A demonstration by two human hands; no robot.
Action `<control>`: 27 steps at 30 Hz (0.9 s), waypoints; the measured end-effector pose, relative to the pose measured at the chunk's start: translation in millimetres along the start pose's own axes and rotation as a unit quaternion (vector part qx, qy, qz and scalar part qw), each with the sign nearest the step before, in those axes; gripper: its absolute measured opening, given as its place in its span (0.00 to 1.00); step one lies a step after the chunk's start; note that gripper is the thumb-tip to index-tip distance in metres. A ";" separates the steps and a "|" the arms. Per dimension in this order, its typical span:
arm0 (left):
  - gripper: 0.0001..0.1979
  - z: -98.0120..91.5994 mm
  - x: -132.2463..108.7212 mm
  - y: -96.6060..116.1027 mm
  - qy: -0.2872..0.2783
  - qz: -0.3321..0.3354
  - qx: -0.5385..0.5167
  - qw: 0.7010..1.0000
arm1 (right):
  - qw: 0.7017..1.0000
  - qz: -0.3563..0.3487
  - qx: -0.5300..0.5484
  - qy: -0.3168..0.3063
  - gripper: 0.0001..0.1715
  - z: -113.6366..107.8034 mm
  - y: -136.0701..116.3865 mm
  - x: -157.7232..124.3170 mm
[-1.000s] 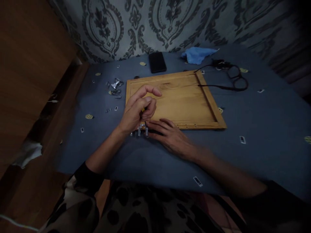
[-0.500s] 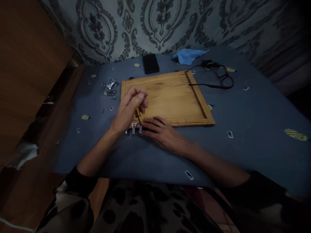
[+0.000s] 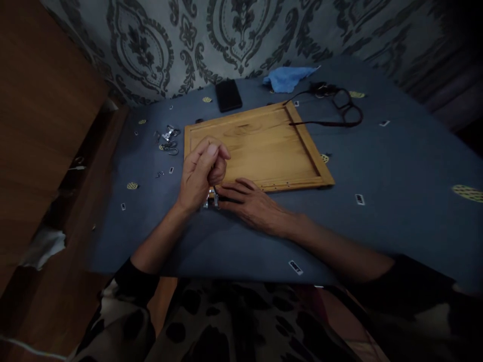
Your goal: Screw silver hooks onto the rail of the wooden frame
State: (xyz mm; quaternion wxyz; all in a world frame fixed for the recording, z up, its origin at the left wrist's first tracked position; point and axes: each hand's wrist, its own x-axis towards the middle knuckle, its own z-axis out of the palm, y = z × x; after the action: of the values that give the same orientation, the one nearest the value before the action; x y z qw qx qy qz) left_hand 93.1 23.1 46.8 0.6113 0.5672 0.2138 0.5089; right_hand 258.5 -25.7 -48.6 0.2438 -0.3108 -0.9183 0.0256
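My left hand [image 3: 199, 176] is closed in a fist around a screwdriver over the near left corner of a framed wooden panel [image 3: 267, 151]. Its handle is hidden by my fingers now; only a dark bit of shaft shows below them. Under that hand a metal hinge [image 3: 211, 198] sits at the panel's near edge, partly covered. My right hand [image 3: 260, 208] lies with fingers stretched out along the same edge, its fingertips close beside the hinge. Whether they touch the hinge I cannot tell.
Loose metal hinges [image 3: 169, 133] and several small screws [image 3: 160, 174] lie left of the panel. Behind it are a black phone-like slab [image 3: 228, 95] and a blue cloth [image 3: 289, 79]. Eyeglasses [image 3: 349, 113] rest partly over the panel's far right corner. A patterned wall stands behind.
My left hand has turned and closed more over the screwdriver, so the yellow handle no longer shows. My right hand stays at the panel's edge. The whole view has shifted slightly.
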 end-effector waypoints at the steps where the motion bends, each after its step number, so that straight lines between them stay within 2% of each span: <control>1: 0.20 -0.1 0.1 0.6 -0.001 -0.002 -0.003 1.000 | 1.000 0.001 0.000 0.002 0.22 0.6 -0.1 0.1; 5: 0.19 0.1 -0.1 2.4 0.012 -0.006 -0.009 1.000 | 1.000 0.003 -0.005 0.005 0.22 3.5 0.4 0.5; 13: 0.15 -2.3 -2.7 6.3 0.001 -0.002 -0.045 0.999 | 1.000 0.002 -0.009 0.004 0.23 2.2 1.1 0.2; 19: 0.15 -8.5 -1.3 8.5 -0.023 -0.044 -0.054 0.997 | 1.000 -0.002 -0.006 0.001 0.24 -0.8 0.2 0.4; 23: 0.15 -12.8 -1.3 8.9 -0.066 -0.052 -0.035 0.996 | 1.000 0.009 0.004 0.000 0.24 -2.0 -1.4 0.0; 25: 0.16 -13.7 -0.9 9.3 -0.061 -0.045 -0.013 0.997 | 1.000 0.014 0.010 0.001 0.24 -1.2 -1.4 -0.4; 27: 0.16 -13.4 0.0 9.9 -0.032 -0.026 0.008 0.999 | 1.000 0.012 0.018 0.008 0.23 -0.5 -1.4 -0.5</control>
State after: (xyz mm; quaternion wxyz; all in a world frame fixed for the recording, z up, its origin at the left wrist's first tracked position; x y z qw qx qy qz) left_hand 78.2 27.9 52.3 0.6262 0.5826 0.2129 0.4724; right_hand 258.3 -27.1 -48.1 0.2559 -0.3175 -0.9121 0.0422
